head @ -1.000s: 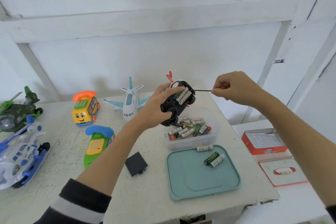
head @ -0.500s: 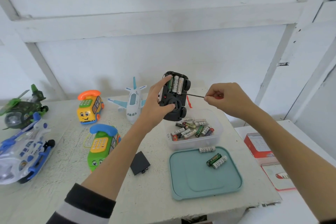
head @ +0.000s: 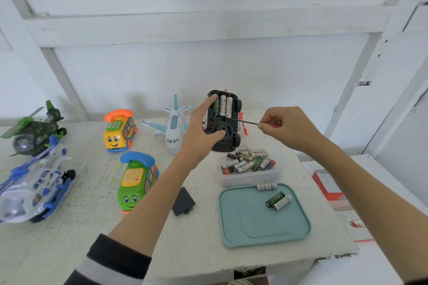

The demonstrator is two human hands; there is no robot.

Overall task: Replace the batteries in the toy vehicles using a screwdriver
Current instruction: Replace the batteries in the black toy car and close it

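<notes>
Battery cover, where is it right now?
Head view: the black battery cover lies flat on the table, between the green toy phone and the teal lid.

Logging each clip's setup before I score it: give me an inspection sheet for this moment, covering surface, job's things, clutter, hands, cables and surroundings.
Surface: white table, rough paint, chipped front edge.
Job's things: black toy car held underside up, three batteries in its open compartment; screwdriver shaft reaches the car; black battery cover lies on the table; clear tub of batteries; teal lid carrying three loose batteries.
Clutter: toy airplane, yellow toy phone, green toy phone, green toy helicopter, blue-white toy helicopter.
Hands: left hand grips the car; right hand pinches the screwdriver.
Cables: nothing seen.
Surroundings: white wall with beams; red box on the right.
</notes>
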